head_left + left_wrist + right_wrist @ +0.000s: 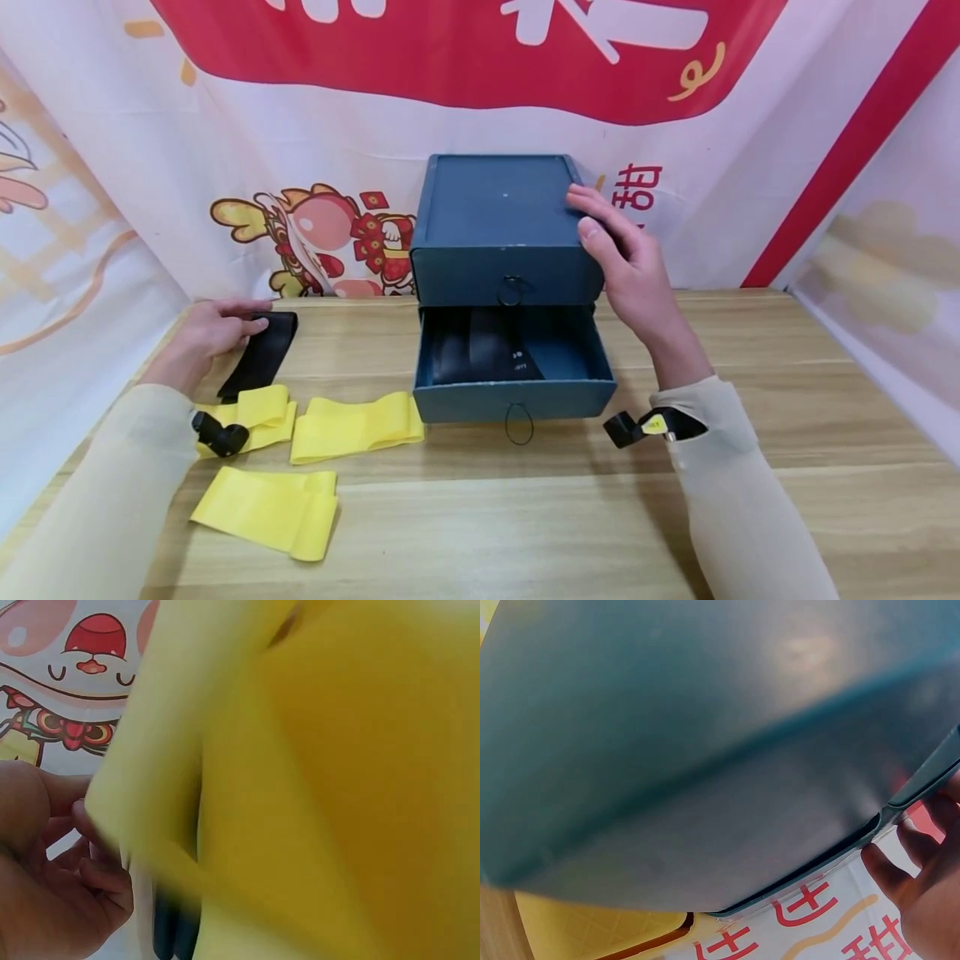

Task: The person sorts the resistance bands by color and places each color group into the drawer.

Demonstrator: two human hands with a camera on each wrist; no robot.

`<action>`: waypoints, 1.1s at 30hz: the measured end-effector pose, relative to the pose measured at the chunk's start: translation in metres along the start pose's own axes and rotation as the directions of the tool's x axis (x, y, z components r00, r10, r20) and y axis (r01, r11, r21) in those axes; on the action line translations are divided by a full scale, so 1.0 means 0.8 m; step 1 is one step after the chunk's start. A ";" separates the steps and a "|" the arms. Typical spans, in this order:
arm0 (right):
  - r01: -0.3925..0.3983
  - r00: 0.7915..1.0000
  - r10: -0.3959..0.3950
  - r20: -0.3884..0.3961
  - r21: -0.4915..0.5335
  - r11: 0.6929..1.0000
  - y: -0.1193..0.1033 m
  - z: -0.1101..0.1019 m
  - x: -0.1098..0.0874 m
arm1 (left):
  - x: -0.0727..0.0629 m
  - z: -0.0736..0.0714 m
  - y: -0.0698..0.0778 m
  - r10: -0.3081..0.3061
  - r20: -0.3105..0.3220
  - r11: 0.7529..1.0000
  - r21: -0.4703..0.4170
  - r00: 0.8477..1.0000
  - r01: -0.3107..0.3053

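Observation:
My left hand (221, 333) pinches the end of a black resistance band (261, 354) at the left of the table. Just below lies a folded yellow resistance band (264, 408), partly behind my wrist. Blurred yellow band (300, 787) fills much of the left wrist view, hiding what the fingertips hold. My right hand (628, 262) rests on the right top edge of a blue two-drawer box (498, 200), thumb and fingers spread. Its lower drawer (513, 400) is pulled out, with black bands (480, 346) lying in its left part. The upper drawer (465, 279) is closed.
Two more yellow bands, one beside the drawer (356, 429) and one nearer the front (262, 508), lie on the wooden table (480, 517). A printed cloth (360, 125) hangs behind the box. Thin ring pulls (519, 425) hang from the drawer fronts.

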State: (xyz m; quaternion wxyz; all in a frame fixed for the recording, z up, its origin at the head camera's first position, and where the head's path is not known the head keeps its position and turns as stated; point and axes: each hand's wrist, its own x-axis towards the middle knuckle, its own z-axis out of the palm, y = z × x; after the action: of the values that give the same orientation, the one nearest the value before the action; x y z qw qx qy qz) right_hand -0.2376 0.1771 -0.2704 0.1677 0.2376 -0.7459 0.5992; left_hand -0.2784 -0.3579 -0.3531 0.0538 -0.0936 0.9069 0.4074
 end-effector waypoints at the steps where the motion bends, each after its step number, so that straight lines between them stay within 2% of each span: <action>1: 0.001 1.000 -0.001 0.000 -0.001 1.000 0.000 0.000 0.000 | -0.001 0.001 0.001 0.015 -0.010 1.000 0.021 1.000 -0.015; 5: 0.001 1.000 -0.001 -0.001 -0.004 1.000 -0.001 0.000 0.000 | -0.006 0.003 0.008 0.088 -0.041 0.992 0.089 0.995 -0.084; 11: -0.004 1.000 0.004 0.000 -0.003 1.000 -0.001 0.000 0.001 | -0.022 0.004 0.033 0.205 -0.096 0.970 0.150 0.974 -0.189; 18: 0.001 1.000 -0.001 0.003 -0.003 1.000 -0.001 0.000 0.001 | -0.054 0.003 0.073 0.265 -0.181 0.957 0.168 0.947 -0.236; 22: 0.007 1.000 -0.007 0.002 -0.004 1.000 -0.001 0.000 0.001 | -0.077 0.005 0.094 0.291 -0.248 0.953 0.156 0.924 -0.258; 27: -0.001 1.000 0.001 0.005 0.000 1.000 -0.001 0.000 0.000 | -0.106 0.014 0.122 0.311 -0.341 0.948 0.038 0.887 -0.317; 33: -0.010 1.000 0.010 0.008 0.003 1.000 0.000 0.000 0.000 | -0.140 0.033 0.162 0.338 -0.446 0.905 -0.088 0.828 -0.417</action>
State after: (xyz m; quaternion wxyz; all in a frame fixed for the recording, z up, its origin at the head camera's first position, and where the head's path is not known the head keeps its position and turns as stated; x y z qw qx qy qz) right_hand -0.2374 0.1771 -0.2705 0.1614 0.2365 -0.7468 0.6002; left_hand -0.1959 -0.2396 -0.2562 -0.2336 -0.0018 0.8561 0.4610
